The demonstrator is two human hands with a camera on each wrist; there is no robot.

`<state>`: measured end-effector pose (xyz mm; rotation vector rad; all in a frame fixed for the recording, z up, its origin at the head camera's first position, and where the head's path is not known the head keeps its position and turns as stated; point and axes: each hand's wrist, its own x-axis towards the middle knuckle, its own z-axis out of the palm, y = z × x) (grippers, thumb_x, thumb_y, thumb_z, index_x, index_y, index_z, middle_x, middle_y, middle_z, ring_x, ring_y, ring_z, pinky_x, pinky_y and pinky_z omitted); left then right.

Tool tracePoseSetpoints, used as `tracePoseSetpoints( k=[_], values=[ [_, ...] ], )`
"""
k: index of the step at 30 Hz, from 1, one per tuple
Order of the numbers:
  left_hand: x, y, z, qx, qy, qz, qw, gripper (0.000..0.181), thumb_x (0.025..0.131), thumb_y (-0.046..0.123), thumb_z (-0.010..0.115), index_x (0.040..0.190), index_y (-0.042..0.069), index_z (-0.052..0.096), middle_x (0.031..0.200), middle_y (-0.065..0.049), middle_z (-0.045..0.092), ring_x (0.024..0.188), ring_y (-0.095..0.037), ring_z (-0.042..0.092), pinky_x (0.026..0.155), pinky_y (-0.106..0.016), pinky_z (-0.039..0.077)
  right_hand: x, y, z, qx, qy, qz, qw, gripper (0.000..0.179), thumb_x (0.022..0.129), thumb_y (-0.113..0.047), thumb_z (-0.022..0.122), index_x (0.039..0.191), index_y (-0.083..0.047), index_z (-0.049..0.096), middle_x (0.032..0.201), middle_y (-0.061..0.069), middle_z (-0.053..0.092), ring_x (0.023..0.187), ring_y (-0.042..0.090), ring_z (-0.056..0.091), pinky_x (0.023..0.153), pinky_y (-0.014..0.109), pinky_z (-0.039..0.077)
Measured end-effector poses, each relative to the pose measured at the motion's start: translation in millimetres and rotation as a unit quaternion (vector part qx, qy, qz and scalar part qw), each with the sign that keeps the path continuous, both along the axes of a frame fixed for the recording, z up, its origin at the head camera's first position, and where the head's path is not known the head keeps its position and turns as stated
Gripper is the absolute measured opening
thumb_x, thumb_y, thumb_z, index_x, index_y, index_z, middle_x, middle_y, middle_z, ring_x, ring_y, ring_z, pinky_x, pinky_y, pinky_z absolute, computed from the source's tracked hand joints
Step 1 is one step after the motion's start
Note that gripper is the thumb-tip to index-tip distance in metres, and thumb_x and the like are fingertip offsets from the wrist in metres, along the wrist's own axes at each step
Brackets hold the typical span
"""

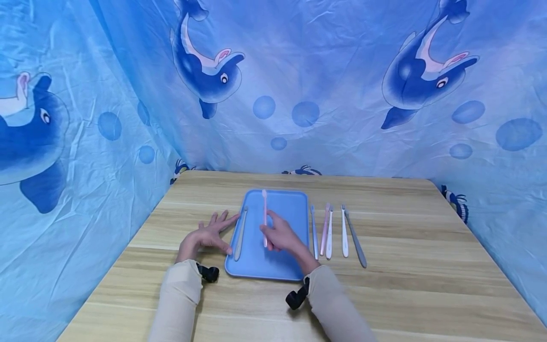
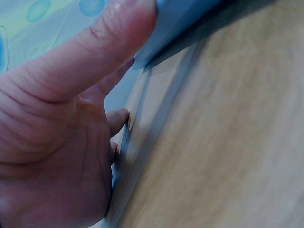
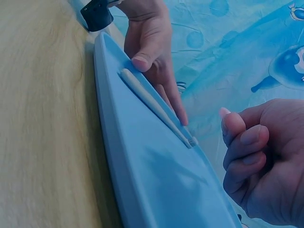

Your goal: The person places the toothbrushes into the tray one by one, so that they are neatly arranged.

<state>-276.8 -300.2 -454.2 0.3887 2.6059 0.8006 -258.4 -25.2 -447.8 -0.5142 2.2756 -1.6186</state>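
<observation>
Over the middle of a blue tray point(image 1: 282, 270), my right hand point(image 1: 279, 233) pinches a pink toothbrush point(image 1: 265, 213), its bristle end pointing to the far side. In the right wrist view the curled fingers point(image 3: 249, 147) hide most of that brush. My left hand point(image 1: 211, 232) lies at the tray's left edge with fingers spread, thumb and a fingertip touching the rim. Inside the tray along that edge lies a grey-white toothbrush point(image 1: 241, 235), also visible in the right wrist view beside the left hand's thumb.
Right of the tray, several toothbrushes lie in a loose row: a blue one point(image 1: 314, 232), a pink one point(image 1: 325, 230), white ones point(image 1: 344, 232) and a dark grey one point(image 1: 356, 240). Wooden tabletop point(image 1: 410, 285) surrounds them. A blue dolphin-print curtain point(image 1: 333, 152) hangs behind and at the sides.
</observation>
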Motion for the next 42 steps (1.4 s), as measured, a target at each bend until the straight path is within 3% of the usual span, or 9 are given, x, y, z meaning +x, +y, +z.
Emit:
tracePoseSetpoints(
  k=[27,42],
  values=[
    [-0.3,-0.3,-0.4,-0.004,-0.003,0.003,1.0,0.131,0.06,0.058,0.09,0.162,0.027,0.014,0.169,-0.022,-0.009,0.15,-0.054,-0.021,0.108,-0.082,-0.016,7.0,-39,-13.6,-0.013,-0.006,0.003,0.9999,0.058,0.103,-0.014,0.049,0.156,-0.004,0.028,0.045,-0.001,0.053,0.03,0.007,0.044,0.032,0.022,0.037],
    [0.9,0.7,1.1,-0.005,-0.001,0.001,1.0,0.13,0.061,0.058,0.09,0.162,0.027,0.015,0.168,-0.023,-0.009,0.15,-0.054,-0.02,0.107,-0.083,-0.016,8.4,-50,-17.7,0.007,-0.014,0.007,0.9998,0.041,0.104,-0.014,0.047,0.143,0.0,0.04,0.045,0.0,0.053,0.03,0.009,0.045,0.031,0.021,0.036]
  ],
)
